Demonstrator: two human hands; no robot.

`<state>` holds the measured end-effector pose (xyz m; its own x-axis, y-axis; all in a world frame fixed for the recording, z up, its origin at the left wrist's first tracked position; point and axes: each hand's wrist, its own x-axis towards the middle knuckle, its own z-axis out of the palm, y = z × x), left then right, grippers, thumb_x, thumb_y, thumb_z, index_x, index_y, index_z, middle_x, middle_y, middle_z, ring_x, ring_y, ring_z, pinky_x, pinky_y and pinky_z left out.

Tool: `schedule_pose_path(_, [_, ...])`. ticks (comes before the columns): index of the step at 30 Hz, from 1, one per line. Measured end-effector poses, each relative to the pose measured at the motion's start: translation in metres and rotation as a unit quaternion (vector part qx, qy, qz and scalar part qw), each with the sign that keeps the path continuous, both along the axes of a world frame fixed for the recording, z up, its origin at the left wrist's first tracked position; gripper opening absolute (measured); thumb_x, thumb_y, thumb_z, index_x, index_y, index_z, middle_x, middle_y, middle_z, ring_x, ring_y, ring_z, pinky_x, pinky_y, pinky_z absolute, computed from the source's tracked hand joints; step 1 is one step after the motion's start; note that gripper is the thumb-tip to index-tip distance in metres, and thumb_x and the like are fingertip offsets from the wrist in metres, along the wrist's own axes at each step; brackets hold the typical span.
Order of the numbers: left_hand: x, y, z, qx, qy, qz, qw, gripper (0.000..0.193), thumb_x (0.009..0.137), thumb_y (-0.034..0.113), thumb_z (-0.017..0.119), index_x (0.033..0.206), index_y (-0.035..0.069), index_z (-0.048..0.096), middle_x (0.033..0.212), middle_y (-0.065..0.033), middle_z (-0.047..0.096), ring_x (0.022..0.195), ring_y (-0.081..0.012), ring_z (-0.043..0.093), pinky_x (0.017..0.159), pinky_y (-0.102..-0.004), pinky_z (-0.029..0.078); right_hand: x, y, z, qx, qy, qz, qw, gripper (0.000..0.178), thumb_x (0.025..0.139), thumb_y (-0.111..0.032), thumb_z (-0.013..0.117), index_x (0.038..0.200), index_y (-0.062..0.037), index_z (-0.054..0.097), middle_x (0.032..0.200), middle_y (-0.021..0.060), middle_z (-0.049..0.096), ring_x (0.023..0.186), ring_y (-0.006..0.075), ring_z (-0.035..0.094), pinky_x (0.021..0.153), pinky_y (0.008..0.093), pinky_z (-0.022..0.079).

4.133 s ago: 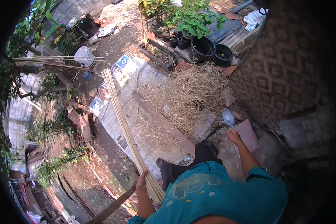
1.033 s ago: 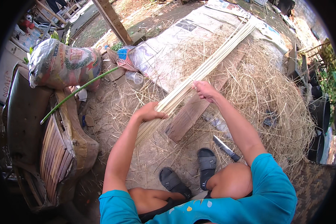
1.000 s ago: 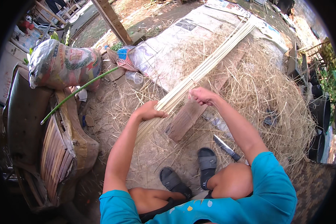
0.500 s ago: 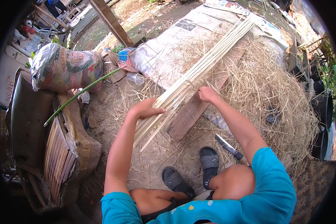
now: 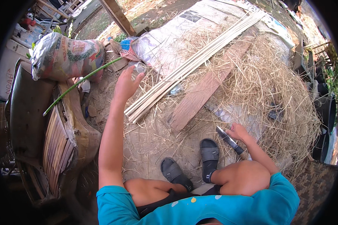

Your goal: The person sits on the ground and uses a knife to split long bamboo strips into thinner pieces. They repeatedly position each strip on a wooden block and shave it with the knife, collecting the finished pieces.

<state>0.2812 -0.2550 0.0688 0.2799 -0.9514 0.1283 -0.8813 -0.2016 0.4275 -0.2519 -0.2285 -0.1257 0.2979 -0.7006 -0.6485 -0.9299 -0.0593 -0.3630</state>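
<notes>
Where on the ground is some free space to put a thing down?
Bare dirt lies between the bundle of bamboo strips, the wooden plank and the sandals, with a few loose straws. A smaller patch lies under the left hand, beside the woven basket. The straw heap by the right hand is crowded.

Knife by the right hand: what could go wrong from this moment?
The right hand touches the knife close to the sandalled feet, so a slip could cut a foot. The left hand is raised by a clear cup and may tip it. The bundle of strips lies loose on straw and could roll.
</notes>
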Motion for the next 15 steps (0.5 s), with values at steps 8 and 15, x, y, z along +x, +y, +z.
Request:
schedule_pose_path(8, [-0.08, 0.081, -0.091, 0.133, 0.024, -0.162, 0.977, 0.032, 0.092, 0.034, 0.069, 0.098, 0.002, 0.067, 0.098, -0.0162, 0.068, 0.089, -0.0309, 0.067, 0.079, -0.041, 0.052, -0.049, 0.113, -0.036, -0.147, 0.035, -0.02, 0.988, 0.052, 0.079, -0.024, 0.08, 0.118, -0.006, 0.05, 0.114, 0.0242, 0.058, 0.107, 0.0445, 0.058, 0.091, 0.0533, 0.049])
schedule_pose_path(15, [-0.204, 0.193, -0.247, 0.101, -0.004, 0.0, 0.995, 0.043, 0.092, 0.046, 0.063, 0.099, 0.004, 0.066, 0.088, -0.0226, 0.068, 0.082, -0.0425, 0.065, 0.077, -0.0519, 0.051, -0.061, 0.119, -0.031, -0.193, -0.032, -0.1, 0.976, 0.033, 0.087, -0.017, 0.065, 0.116, -0.0036, 0.056, 0.104, 0.0186, 0.061, 0.097, 0.0378, 0.062, 0.086, 0.0477, 0.05])
